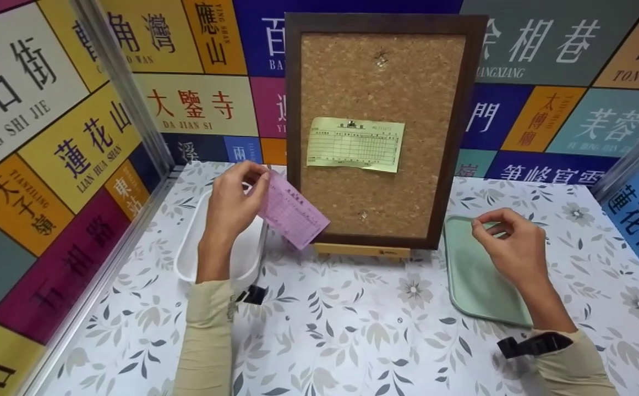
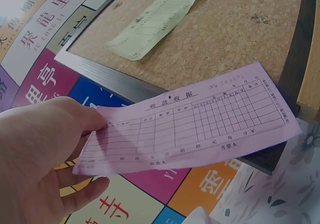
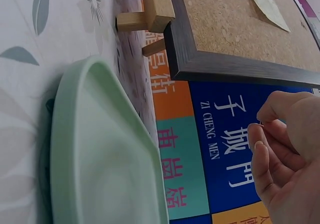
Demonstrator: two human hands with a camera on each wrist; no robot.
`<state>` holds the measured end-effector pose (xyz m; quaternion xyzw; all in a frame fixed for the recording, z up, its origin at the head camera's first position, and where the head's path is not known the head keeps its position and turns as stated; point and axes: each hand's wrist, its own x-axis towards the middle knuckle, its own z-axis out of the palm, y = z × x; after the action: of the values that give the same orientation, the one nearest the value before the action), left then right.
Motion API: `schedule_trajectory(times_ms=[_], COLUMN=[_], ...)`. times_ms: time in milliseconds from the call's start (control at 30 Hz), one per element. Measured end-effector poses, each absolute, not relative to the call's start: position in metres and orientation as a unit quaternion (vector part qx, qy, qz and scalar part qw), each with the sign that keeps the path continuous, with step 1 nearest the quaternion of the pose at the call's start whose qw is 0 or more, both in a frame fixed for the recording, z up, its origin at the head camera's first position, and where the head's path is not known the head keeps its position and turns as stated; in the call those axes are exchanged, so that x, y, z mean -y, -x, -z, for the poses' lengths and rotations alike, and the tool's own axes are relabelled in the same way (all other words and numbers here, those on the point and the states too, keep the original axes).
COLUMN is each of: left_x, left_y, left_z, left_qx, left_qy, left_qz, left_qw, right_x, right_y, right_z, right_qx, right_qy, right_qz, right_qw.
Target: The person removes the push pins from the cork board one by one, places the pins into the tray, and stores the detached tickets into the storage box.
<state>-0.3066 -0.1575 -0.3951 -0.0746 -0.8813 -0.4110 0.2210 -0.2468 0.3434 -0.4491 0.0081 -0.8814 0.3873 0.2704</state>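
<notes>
My left hand [image 1: 235,199] pinches one end of a pink receipt slip [image 1: 295,212] between thumb and fingers. The slip slants in front of the lower left corner of a framed cork board [image 1: 424,187]. In the left wrist view the slip [image 2: 200,129] shows a printed grid, and a small dark spot marks its top edge. A yellow-green slip [image 1: 355,148] is pinned at its top to the middle of the cork. Over the green tray [image 1: 476,275] is my right hand [image 1: 512,247], thumb and index tips together on a tiny pin-like thing [image 3: 259,123], mostly hidden.
A light wooden stand [image 1: 360,251] supports the board upright. To its left a white tray [image 1: 184,264] sits partly behind my left wrist. Shiny pin-like spots show on the cork, near top [image 1: 381,57] and bottom [image 1: 362,215]. Sign-patterned walls [image 1: 203,107] surround the floral tabletop [image 1: 341,335].
</notes>
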Motion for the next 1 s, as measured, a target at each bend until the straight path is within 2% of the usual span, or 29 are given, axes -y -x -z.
schedule_trajectory(times_ms=[633,1000], left_x=[0.176,0.193], left_y=[0.304,0.302], left_z=[0.392,0.396], left_qx=[0.907,0.924], left_qy=[0.038,0.014], left_qz=[0.380,0.338], left_qw=[0.179,0.176], right_x=[-0.356,-0.367], right_y=[0.249,0.250], right_z=[0.451,0.452], right_qx=[0.884,0.891], right_qy=[0.007,0.024], right_qz=[-0.386,-0.380], right_qw=[0.264,0.249])
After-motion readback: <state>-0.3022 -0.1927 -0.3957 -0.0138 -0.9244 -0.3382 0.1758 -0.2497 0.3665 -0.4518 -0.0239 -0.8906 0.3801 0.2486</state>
